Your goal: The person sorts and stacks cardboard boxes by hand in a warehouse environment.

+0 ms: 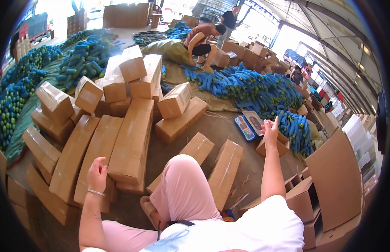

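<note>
My left hand (97,174), with a bracelet at the wrist, hovers above taped long cardboard boxes (98,151) on the left. Its fingers are loosely curled with a gap at the thumb, and nothing shows in them. Stretched forward, my right hand (270,133) has one finger extended and the others bent, and holds nothing visible. It is nearest to a digital scale (245,128) with a blue keypad and an open cardboard box (282,145); contact cannot be made out. Between my hands, two taped boxes (225,170) lie beside my raised knee.
Long green vegetables in blue sleeves (249,88) are heaped beyond the scale, with more piles (83,63) at left. Stacked smaller boxes (174,101) stand ahead. Open cartons (335,176) rise at my right. A person (201,40) bends over the far heap; another (229,21) stands behind.
</note>
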`<act>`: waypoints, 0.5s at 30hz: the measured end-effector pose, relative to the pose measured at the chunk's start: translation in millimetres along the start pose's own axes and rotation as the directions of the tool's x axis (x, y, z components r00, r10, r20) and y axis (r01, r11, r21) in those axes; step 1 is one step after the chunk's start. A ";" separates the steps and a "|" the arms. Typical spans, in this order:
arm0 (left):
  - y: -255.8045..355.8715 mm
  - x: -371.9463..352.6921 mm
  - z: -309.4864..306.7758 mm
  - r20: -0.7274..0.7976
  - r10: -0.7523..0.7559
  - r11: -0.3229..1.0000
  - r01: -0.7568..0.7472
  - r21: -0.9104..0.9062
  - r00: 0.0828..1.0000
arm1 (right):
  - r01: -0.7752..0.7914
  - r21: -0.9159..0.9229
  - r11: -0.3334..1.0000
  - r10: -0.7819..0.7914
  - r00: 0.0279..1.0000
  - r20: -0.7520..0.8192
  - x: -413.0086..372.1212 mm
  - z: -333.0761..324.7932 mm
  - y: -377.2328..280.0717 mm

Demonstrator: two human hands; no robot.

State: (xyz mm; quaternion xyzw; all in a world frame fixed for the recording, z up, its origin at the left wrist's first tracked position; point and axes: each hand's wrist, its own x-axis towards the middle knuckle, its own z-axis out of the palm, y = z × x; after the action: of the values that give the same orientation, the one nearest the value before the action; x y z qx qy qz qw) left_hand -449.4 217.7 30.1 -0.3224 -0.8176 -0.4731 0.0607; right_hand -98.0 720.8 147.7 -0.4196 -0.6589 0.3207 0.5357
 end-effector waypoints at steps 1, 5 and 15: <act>1.8 -0.5 -1.5 0.000 0.009 1.000 -0.009 0.004 1.000 | -0.002 0.007 1.000 0.002 1.000 -0.007 -0.9 -3.0 -1.8; 4.1 1.2 -4.9 0.033 -0.068 0.998 0.067 0.017 0.997 | 0.071 0.102 0.992 -0.068 0.997 -0.036 0.8 -10.3 -19.4; -2.5 -5.8 -2.7 0.020 -0.021 0.999 0.022 -0.049 1.000 | 0.118 0.241 0.963 -0.115 0.993 -0.027 -12.9 -1.0 -34.2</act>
State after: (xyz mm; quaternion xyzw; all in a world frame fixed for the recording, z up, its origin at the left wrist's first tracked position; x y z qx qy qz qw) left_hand -446.8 211.9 27.4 -0.3195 -0.8098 -0.4905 0.0398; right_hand -103.2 694.1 172.2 -0.3140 -0.6349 0.3639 0.6049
